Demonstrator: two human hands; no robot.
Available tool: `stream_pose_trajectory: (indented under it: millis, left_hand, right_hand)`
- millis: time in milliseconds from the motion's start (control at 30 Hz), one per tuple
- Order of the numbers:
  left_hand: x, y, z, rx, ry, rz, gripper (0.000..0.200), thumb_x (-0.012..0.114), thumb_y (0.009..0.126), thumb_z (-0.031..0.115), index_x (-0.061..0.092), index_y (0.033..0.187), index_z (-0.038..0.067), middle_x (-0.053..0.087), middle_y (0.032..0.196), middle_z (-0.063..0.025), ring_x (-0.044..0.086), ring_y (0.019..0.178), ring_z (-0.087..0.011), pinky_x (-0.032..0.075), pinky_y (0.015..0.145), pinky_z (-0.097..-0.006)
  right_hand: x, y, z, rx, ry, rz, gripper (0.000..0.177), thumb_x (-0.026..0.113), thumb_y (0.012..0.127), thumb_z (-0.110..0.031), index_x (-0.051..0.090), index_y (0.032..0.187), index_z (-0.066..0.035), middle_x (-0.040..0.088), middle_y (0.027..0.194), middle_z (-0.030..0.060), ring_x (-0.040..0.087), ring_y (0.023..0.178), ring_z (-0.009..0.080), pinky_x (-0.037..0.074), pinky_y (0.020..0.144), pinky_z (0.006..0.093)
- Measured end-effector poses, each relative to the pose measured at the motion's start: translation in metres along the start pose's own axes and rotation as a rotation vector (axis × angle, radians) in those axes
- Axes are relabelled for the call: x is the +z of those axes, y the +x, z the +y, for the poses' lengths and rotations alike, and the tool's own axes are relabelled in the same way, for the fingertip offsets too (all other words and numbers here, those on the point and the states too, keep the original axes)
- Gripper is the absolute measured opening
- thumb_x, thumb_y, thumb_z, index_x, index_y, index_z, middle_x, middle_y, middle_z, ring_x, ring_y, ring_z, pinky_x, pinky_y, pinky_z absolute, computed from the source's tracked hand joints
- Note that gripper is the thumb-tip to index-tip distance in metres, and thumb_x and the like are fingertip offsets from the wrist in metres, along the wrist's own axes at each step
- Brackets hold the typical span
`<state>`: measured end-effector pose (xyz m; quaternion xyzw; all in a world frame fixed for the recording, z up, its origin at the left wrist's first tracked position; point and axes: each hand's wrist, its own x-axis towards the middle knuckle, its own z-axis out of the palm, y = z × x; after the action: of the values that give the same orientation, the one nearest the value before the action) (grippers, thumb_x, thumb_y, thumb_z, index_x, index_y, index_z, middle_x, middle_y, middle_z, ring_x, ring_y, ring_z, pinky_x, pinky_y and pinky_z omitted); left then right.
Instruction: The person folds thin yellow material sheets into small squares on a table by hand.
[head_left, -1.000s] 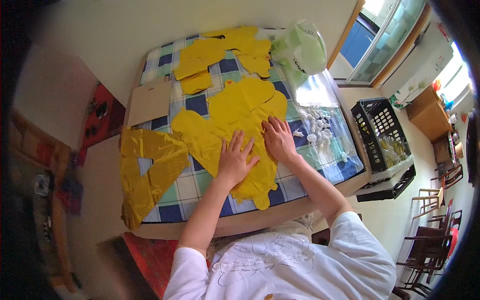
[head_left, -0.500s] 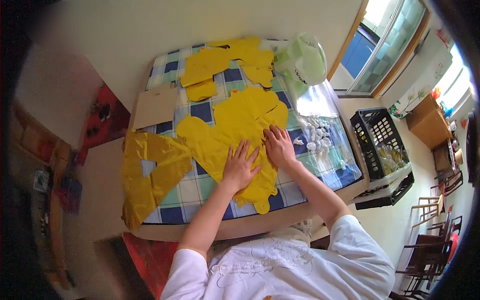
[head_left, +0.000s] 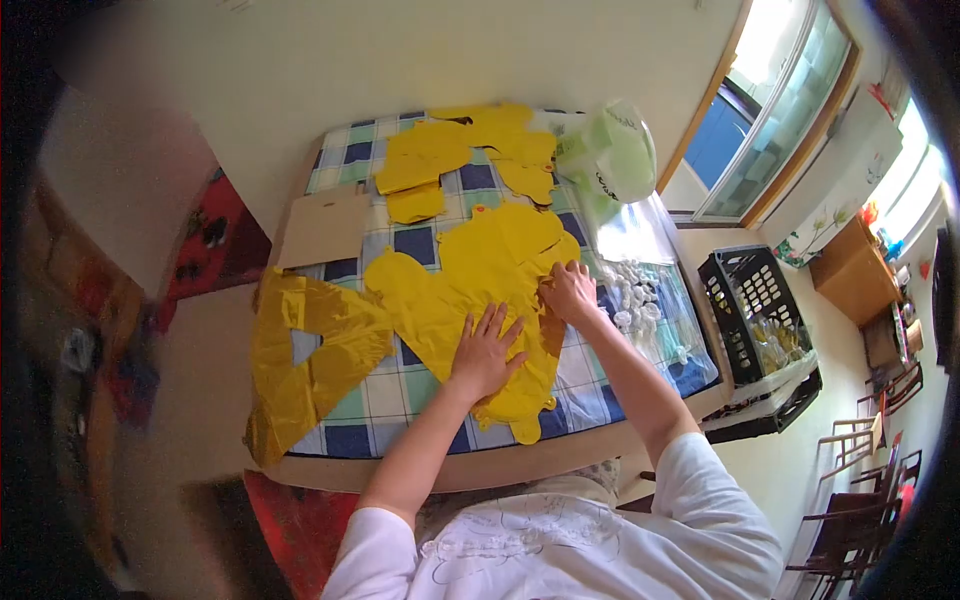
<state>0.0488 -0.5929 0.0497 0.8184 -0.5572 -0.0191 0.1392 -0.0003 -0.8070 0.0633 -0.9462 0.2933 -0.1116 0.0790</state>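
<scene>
A large flat yellow sheet (head_left: 490, 250) with rounded lobes and tabs, resembling a deflated foil balloon, is spread across the checked cloth (head_left: 375, 405). My left hand (head_left: 487, 350) lies flat on its middle, fingers spread. At the sheet's right edge, the fingers of my right hand (head_left: 570, 292) are bent and pressed together on the yellow material; the fingertips are partly hidden. A shiny golden-yellow piece (head_left: 325, 350) with a gap in it lies to the left. Farther back rest more yellow pieces (head_left: 425, 155), some overlapping.
Beside the yellow sheet sit a cardboard piece (head_left: 325, 228), several small white bundles (head_left: 635, 300) on clear plastic, and a pale green and white plastic bag (head_left: 615, 155). Black crates (head_left: 745, 300) stand right of the bed-like surface. Wooden chairs (head_left: 850, 500) are farther right.
The camera view has tilted up, so the scene sits lower. My right hand has slid slightly away along the sheet's right edge; my left hand stays flat on the sheet.
</scene>
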Motion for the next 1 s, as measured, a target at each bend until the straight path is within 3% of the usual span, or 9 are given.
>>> stream_pose_trajectory:
  millis: [67,167,267,400,433,533,733,933,1000]
  left_hand:
    - [0.006,-0.001,-0.002,0.021,-0.004,0.049,0.060,0.045,0.093,0.050,0.040,0.142,0.016,0.028,0.151,-0.0168,0.023,0.141,-0.0321,0.015,0.114,-0.0529]
    - [0.010,0.000,-0.003,0.026,0.005,0.072,0.060,0.046,0.092,0.050,0.041,0.141,0.015,0.029,0.150,-0.0172,0.024,0.140,-0.0331,0.016,0.113,-0.0531]
    - [0.007,0.000,-0.002,0.023,-0.007,0.064,0.060,0.046,0.092,0.050,0.042,0.141,0.015,0.029,0.150,-0.0166,0.025,0.140,-0.0326,0.017,0.113,-0.0530]
    - [0.011,0.000,-0.002,0.010,-0.043,0.096,0.060,0.048,0.091,0.050,0.043,0.140,0.016,0.031,0.149,-0.0157,0.025,0.140,-0.0316,0.017,0.113,-0.0531]
    - [0.012,-0.001,-0.001,0.013,-0.054,0.107,0.059,0.049,0.091,0.050,0.043,0.140,0.016,0.031,0.149,-0.0155,0.025,0.140,-0.0313,0.017,0.113,-0.0535]
    - [0.011,-0.002,-0.001,0.020,-0.057,0.130,0.059,0.050,0.091,0.049,0.044,0.139,0.016,0.032,0.149,-0.0151,0.025,0.140,-0.0304,0.016,0.113,-0.0548]
    - [0.007,-0.002,-0.001,0.030,-0.034,0.139,0.059,0.051,0.090,0.050,0.045,0.139,0.017,0.034,0.148,-0.0149,0.026,0.140,-0.0298,0.015,0.112,-0.0569]
    - [0.009,-0.002,0.000,0.048,-0.031,0.140,0.059,0.051,0.089,0.051,0.047,0.137,0.017,0.034,0.147,-0.0151,0.028,0.139,-0.0299,0.016,0.112,-0.0576]
    - [0.010,-0.002,0.000,0.055,-0.024,0.155,0.058,0.052,0.089,0.050,0.048,0.136,0.016,0.034,0.148,-0.0153,0.029,0.139,-0.0302,0.017,0.111,-0.0580]
  right_hand:
    - [-0.001,0.004,0.005,-0.036,0.058,-0.071,0.032,0.060,0.082,-0.028,0.059,0.104,-0.005,0.065,0.093,0.0147,0.060,0.094,0.0349,0.046,0.082,0.0473]
    - [-0.029,0.003,-0.009,0.282,1.133,-0.421,0.025,0.056,0.088,-0.025,0.059,0.100,-0.003,0.064,0.089,0.0145,0.063,0.082,0.0342,0.050,0.073,0.0398]
    - [-0.014,-0.010,-0.007,0.294,1.497,-0.166,0.021,0.053,0.093,-0.020,0.059,0.101,-0.002,0.063,0.087,0.0156,0.062,0.074,0.0342,0.051,0.071,0.0346]
    - [0.024,-0.034,0.001,-0.295,0.529,0.301,0.029,0.053,0.083,-0.005,0.057,0.112,-0.001,0.060,0.108,0.0181,0.057,0.099,0.0402,0.047,0.087,0.0411]
    - [0.027,-0.039,0.002,-0.303,0.563,0.265,0.040,0.055,0.077,0.000,0.056,0.116,-0.001,0.055,0.120,0.0201,0.049,0.111,0.0416,0.043,0.094,0.0444]
    - [0.029,-0.041,0.004,-0.332,0.443,0.226,0.043,0.057,0.074,0.001,0.056,0.118,0.000,0.052,0.124,0.0209,0.047,0.115,0.0412,0.041,0.097,0.0444]
    - [0.027,-0.043,0.003,-0.323,0.489,0.223,0.044,0.058,0.072,0.002,0.059,0.115,-0.002,0.051,0.126,0.0209,0.045,0.117,0.0405,0.040,0.099,0.0430]
    - [0.015,-0.044,-0.003,-0.397,0.334,0.212,0.045,0.054,0.074,0.004,0.056,0.119,0.000,0.051,0.126,0.0217,0.045,0.119,0.0402,0.040,0.099,0.0429]
    - [0.022,-0.038,0.000,-0.229,0.578,0.214,0.045,0.051,0.075,0.005,0.055,0.120,-0.001,0.050,0.126,0.0217,0.044,0.120,0.0404,0.040,0.100,0.0440]
